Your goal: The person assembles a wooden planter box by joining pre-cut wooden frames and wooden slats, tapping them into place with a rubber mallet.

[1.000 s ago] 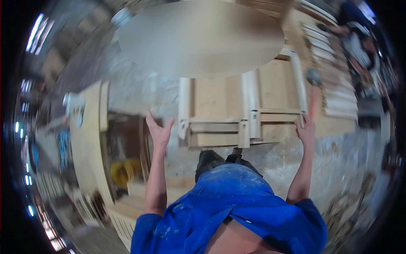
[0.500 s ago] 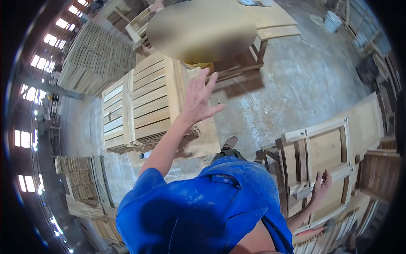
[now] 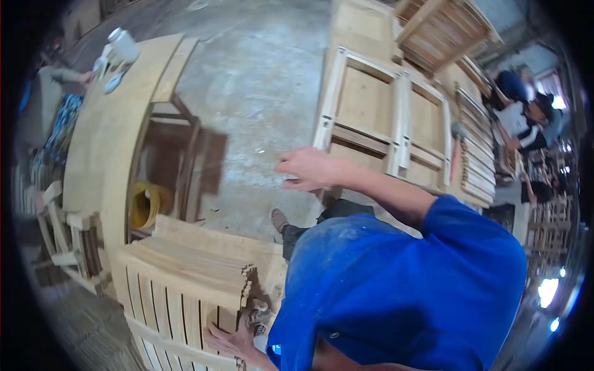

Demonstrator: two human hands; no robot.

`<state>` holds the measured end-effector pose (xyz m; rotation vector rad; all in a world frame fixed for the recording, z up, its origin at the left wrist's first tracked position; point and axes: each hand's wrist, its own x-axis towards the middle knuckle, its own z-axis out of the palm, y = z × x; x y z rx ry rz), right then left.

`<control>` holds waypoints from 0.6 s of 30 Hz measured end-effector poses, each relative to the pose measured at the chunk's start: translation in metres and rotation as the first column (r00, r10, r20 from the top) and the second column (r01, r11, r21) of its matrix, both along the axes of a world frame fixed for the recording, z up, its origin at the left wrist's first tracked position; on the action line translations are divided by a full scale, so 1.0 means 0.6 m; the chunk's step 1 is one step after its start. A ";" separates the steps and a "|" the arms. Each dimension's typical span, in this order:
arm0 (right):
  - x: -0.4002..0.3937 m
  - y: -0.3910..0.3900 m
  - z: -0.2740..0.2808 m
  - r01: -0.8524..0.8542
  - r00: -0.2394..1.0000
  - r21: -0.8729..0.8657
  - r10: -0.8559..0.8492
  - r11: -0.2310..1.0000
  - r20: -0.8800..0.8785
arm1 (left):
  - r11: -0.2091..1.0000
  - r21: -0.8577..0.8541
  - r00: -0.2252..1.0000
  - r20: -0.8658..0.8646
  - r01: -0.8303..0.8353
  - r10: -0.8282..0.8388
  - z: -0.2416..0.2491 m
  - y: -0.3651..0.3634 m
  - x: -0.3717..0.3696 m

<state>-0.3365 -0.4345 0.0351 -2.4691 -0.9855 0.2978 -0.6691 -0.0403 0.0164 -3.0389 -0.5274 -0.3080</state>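
Lowered left hand splayed on slatted stack; right hand half-curled, empty above floor

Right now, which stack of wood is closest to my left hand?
The pale slatted stack just left of your blue shirt: your left hand is on it and on no other.

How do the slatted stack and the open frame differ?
Build: the slatted stack has close slats with narrow gaps; the open frame has pale rails around wide openings.
Depth: the slatted stack shows many layered edges; the open frame looks far shallower.
Contact: the left hand is at the slatted stack; no hand grips the open frame.
Shared: both look wooden.
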 end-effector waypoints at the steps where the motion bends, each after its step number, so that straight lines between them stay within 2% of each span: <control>1: 0.002 0.016 0.010 -0.042 0.999 0.000 0.042 0.999 0.033 | 0.997 0.054 0.996 0.076 -0.048 0.044 -0.010 -0.002 -0.003; 2: 0.005 0.026 0.008 -0.037 0.999 -0.010 0.037 0.999 0.035 | 0.987 0.109 0.982 0.159 -0.120 0.101 -0.019 -0.008 -0.010; 4: 0.010 0.041 -0.009 -0.079 0.992 -0.090 0.087 0.993 0.088 | 0.981 0.149 0.975 0.201 -0.127 0.096 -0.046 -0.014 -0.017; 8: -0.007 -0.002 -0.004 -0.083 0.990 -0.062 0.089 0.995 0.109 | 0.961 0.227 0.928 0.366 -0.157 0.065 -0.044 -0.029 -0.007; 11: -0.018 -0.105 -0.019 -0.030 0.991 0.016 0.027 0.999 0.134 | 0.953 0.263 0.892 0.452 -0.153 0.018 -0.022 -0.084 0.027; 13: -0.041 -0.193 -0.029 0.056 0.998 0.025 -0.057 0.998 0.013 | 0.952 0.279 0.874 0.484 -0.123 -0.029 0.000 -0.127 0.060; 14: -0.053 -0.238 -0.034 0.100 0.995 0.039 -0.101 0.994 0.022 | 0.952 0.290 0.859 0.508 -0.103 -0.062 0.011 -0.153 0.082; 16: -0.085 -0.337 -0.044 0.209 0.971 -0.009 -0.208 0.978 -0.120 | 0.958 0.281 0.831 0.544 -0.048 -0.118 0.037 -0.203 0.130; 18: -0.122 -0.418 -0.059 0.276 0.950 0.021 -0.269 0.961 -0.159 | 0.961 0.277 0.809 0.564 0.002 -0.164 0.064 -0.255 0.167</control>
